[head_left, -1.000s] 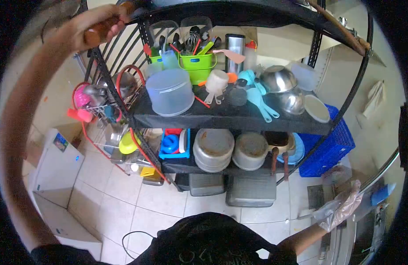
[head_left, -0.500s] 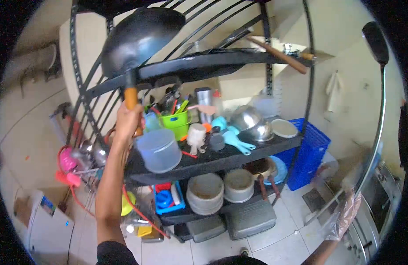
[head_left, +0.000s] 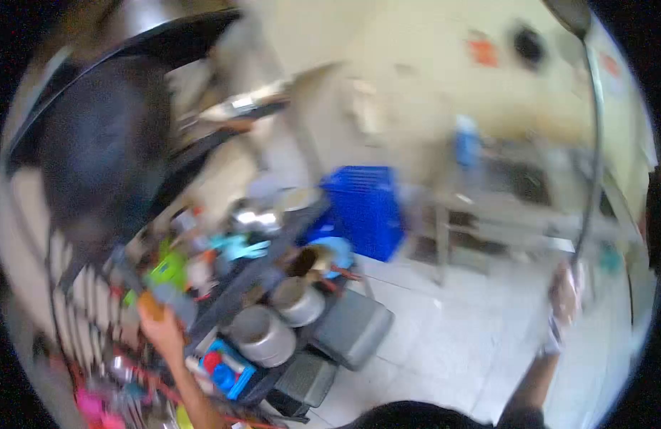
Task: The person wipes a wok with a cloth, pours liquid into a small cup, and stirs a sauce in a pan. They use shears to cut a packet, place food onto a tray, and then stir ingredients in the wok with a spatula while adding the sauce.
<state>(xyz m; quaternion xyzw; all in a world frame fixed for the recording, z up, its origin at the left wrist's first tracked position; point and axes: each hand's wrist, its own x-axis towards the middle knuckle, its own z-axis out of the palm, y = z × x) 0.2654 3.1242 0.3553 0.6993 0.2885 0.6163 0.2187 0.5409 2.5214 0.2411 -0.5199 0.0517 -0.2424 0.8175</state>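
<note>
Black rack, left side, slanted in view, blurry. Big dark wok at upper left, held up in front of the rack, bowl above its handle. Metal table far right, blurred. Blue crate in the middle, on the floor just beside the rack. Two grey tubs at the rack's bottom, near side. Long spatula on the right, upright, head partly cut off at the top edge. Two metal pots side by side on the lower shelf. Green bucket and shiny bowls on the shelf above, bucket left, bowls right. Left hand, bare, closed around the wok's orange-brown handle. Right hand, in a clear glove, gripping the spatula's shaft low down, well apart from the wok.
</note>
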